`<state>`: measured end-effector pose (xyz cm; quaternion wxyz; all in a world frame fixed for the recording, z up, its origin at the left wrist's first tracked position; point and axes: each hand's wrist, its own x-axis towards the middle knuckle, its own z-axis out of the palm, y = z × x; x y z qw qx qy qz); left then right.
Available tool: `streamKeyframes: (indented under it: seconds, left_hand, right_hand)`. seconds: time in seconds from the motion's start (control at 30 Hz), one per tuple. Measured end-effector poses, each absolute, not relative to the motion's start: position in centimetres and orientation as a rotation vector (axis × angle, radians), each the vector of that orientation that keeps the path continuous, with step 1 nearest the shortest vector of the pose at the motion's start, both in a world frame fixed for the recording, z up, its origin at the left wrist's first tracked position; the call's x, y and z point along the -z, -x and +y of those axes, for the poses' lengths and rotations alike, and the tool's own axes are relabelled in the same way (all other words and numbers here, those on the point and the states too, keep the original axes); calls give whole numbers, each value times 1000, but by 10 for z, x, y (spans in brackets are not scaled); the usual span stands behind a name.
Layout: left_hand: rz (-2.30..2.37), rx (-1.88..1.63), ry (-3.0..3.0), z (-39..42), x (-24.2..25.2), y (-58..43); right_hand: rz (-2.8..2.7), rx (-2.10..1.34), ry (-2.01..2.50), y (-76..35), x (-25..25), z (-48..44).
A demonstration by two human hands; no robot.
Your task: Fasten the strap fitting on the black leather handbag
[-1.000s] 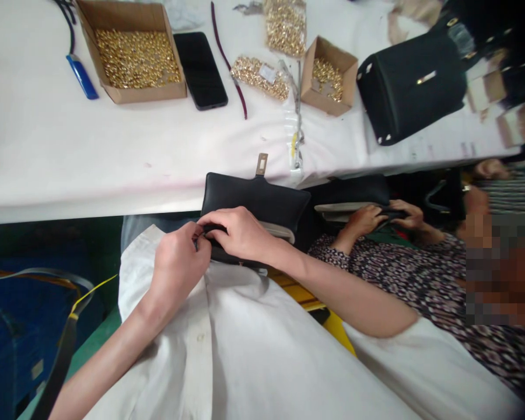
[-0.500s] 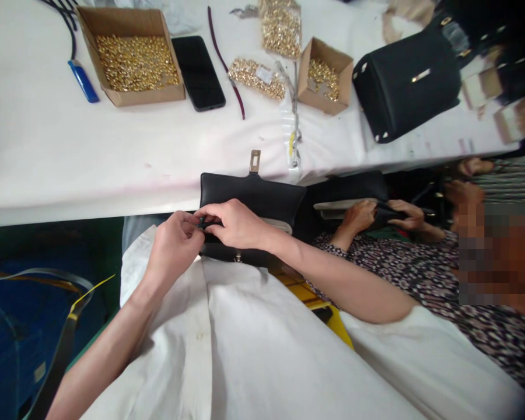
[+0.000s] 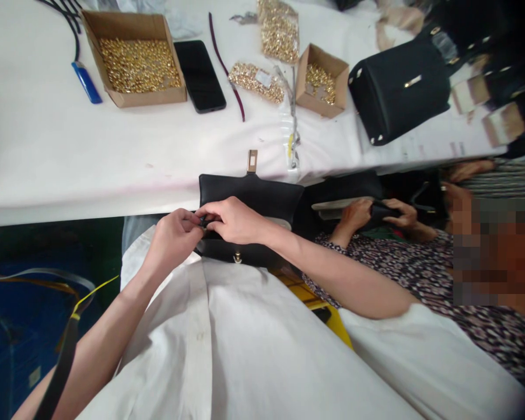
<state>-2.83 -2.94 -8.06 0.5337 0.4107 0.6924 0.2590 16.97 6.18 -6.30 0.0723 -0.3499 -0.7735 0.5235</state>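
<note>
A black handbag (image 3: pixel 249 192) lies in my lap against the table edge, its flap folded back onto the tabletop. At the flap's tip is a gold clasp plate (image 3: pixel 252 161), and a small gold turn-lock (image 3: pixel 237 257) sits on the bag's front. My left hand (image 3: pixel 177 234) is closed in a pinch at the bag's left end. Reaching across the opening, my right hand (image 3: pixel 235 220) pinches the same spot, fingertips almost touching the left ones. Between them shows a small black piece of the bag; its exact shape is hidden by the fingers.
On the white table (image 3: pixel 114 154) are a cardboard box (image 3: pixel 144 99) of gold studs, a phone (image 3: pixel 200 76), bagged gold parts (image 3: pixel 277 32), a smaller box (image 3: pixel 321 106) and another black bag (image 3: pixel 398 93). A blue-handled tool (image 3: pixel 86 83) lies left. At right, a co-worker's hands (image 3: pixel 357 214) hold black leatherwork.
The view has shifted slightly. My two hands stay pinched at the bag's left end, with only small finger movement. More of the turn-lock shows now.
</note>
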Motion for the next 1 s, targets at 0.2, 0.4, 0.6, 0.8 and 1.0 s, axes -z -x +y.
streamKeyframes:
  seconds: [0.2, 0.4, 0.6, 0.8, 1.0]
  left_hand:
    - [1648, -610, -968, -27, 77, 29]
    - [1645, -617, -942, -28, 80, 30]
    - [1622, -648, -900, -28, 88, 31]
    - [1658, -607, -960, -32, 83, 33]
    - [1544, -708, -818, -38, 84, 37]
  right_hand:
    - [-2292, -1631, 1098, -167, 60, 65]
    - [-2300, -1640, 1085, -167, 60, 65]
    - [-2245, -1633, 1093, -166, 59, 65]
    - [-2367, -1509, 1103, -163, 54, 57]
    - [-2440, -1402, 1174, -157, 51, 53]
